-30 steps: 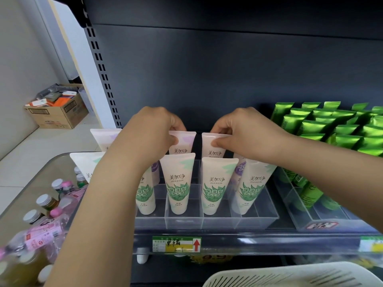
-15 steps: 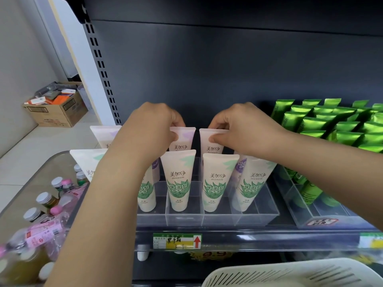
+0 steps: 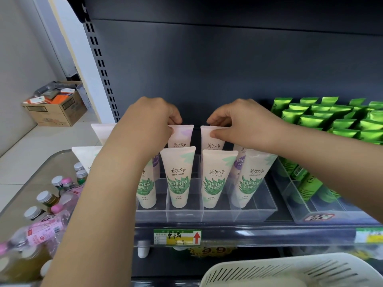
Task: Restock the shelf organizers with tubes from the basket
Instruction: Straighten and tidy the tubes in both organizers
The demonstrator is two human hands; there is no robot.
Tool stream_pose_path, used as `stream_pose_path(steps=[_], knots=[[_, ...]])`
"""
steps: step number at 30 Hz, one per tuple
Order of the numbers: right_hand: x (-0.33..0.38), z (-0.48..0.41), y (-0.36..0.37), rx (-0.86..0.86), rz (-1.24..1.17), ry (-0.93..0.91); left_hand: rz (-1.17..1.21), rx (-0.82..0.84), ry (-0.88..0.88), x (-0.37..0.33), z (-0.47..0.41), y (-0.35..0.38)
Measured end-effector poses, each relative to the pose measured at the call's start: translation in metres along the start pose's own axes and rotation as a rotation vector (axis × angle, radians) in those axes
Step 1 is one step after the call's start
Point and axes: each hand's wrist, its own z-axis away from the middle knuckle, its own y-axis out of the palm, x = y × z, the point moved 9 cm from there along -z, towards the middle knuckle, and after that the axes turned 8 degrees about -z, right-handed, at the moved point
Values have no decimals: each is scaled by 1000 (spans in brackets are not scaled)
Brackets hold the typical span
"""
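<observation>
A clear plastic organizer on the dark shelf holds upright cream tubes, green-leaf ones in front and purple-marked ones behind. My left hand pinches the flat top of a purple tube in the back row. My right hand pinches the top of the neighbouring purple tube, thumb on its front face. Both tubes stand upright in their lanes. The white slotted basket shows at the bottom right, its inside hidden from view.
A second clear organizer to the right is packed with green tubes. Bottles with pink labels fill a bin at the lower left. A cardboard box sits on the floor beyond. A price tag marks the shelf edge.
Both hands stay on the tops of the two back-row purple tubes; they have shifted only slightly, and the view has tilted a little.
</observation>
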Motion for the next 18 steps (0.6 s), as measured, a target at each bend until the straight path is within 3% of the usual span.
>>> stream_pose_path(steps=[10, 18], knots=[[0, 13, -31, -119, -64, -36, 37, -71, 45, -13, 4, -19], [-27, 29, -63, -172, -101, 25, 116, -132, 169, -75, 20, -41]])
